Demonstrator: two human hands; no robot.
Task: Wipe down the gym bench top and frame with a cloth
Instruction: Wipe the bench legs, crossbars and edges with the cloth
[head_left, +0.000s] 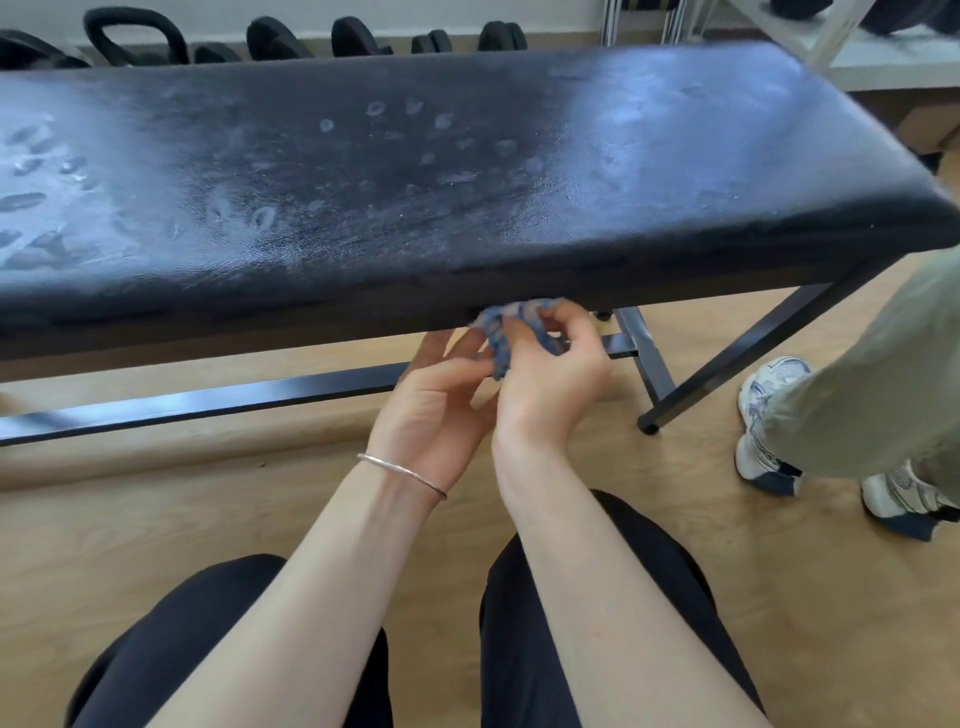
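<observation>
A black padded gym bench top (415, 171) stretches across the view, coated in pale dust with finger marks. Its black metal frame (208, 402) runs below, with legs at the right. Just under the pad's near edge, a small blue patterned cloth (501, 325) is bunched between both hands. My left hand (436, 410), with a silver bangle on the wrist, grips the cloth's lower part. My right hand (550, 374) pinches its upper part with curled fingers. Part of the cloth is hidden by my fingers.
Another person's leg in pale trousers (872, 384) and white sneakers (769, 421) stand at the right, close to the bench leg (748, 353). Black kettlebells and weights (135, 36) line the far wall. A white rack (841, 47) stands at back right. My knees are on the wooden floor (156, 519).
</observation>
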